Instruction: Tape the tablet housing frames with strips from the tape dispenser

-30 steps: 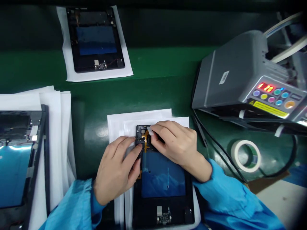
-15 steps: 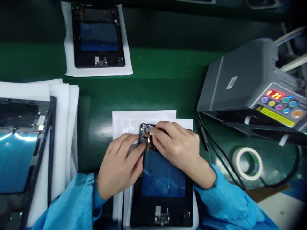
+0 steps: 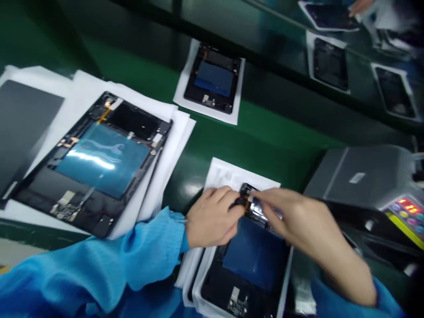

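Observation:
An opened tablet (image 3: 255, 254), dark with a blue battery area, lies on white sheets in front of me. My left hand (image 3: 215, 216) is at its upper left edge, fingers curled and closed against the frame. Beside those fingertips runs a thin orange ribbon cable (image 3: 247, 205). My right hand (image 3: 291, 214) reaches across the top of the tablet from the right. Its fingertips are closed at a small whitish tab (image 3: 251, 195) near the upper left corner; blur hides the exact grip.
A larger-looking opened tablet (image 3: 99, 154) lies on stacked paper at left, beside a dark flat panel (image 3: 23, 128). Another opened tablet (image 3: 213, 79) sits further back. A grey machine (image 3: 361, 176) with a lit display stands right. Another person's hand (image 3: 361, 6) shows at far top right.
My view has swung left, so everything sits further right and the left tablet shows whole. Both hands stay at the tablet's upper left corner; the right hand lies flatter across its top.

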The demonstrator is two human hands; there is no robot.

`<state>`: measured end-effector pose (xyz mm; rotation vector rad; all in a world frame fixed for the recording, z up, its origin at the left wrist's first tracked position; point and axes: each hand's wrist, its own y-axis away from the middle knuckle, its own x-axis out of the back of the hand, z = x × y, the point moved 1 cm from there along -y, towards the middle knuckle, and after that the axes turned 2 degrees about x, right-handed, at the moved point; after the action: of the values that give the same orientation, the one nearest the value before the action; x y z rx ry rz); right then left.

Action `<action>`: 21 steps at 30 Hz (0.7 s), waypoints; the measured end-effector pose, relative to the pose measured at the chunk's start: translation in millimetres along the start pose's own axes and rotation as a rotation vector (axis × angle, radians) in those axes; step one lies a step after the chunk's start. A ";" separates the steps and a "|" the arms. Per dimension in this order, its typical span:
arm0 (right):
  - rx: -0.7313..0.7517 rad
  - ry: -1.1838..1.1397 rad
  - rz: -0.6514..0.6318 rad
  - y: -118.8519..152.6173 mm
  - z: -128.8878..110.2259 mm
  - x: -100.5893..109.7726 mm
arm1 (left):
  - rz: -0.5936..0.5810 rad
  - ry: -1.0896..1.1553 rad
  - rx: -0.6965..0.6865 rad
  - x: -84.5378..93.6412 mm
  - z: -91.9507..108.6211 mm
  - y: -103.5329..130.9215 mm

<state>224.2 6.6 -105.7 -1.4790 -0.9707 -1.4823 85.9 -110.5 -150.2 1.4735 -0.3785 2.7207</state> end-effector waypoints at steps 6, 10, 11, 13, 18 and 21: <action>-0.046 0.206 -0.025 -175.7 15.1 -23.5 | 0.038 0.017 -0.002 -4.8 -3.6 10.0; 0.013 0.177 -0.210 -243.7 21.6 -42.8 | 0.068 0.073 -0.018 -6.1 -4.7 15.0; 0.019 0.178 -0.205 -250.7 23.4 -45.5 | 0.076 0.082 -0.017 -6.0 -5.2 15.4; 0.014 0.177 -0.170 -256.8 25.8 -48.9 | 0.086 0.093 -0.006 -6.0 -6.6 15.7; -0.028 0.156 -0.148 -243.3 29.0 -41.3 | 0.074 0.100 0.002 -8.0 -9.8 15.6; -0.092 0.206 -0.035 -208.4 39.5 -13.4 | 0.074 0.098 -0.007 -8.2 -11.2 13.6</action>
<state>45.9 121.9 -113.6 -1.3472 -0.8170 -1.6876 79.4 -120.4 -165.5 1.3447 -0.4466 2.8315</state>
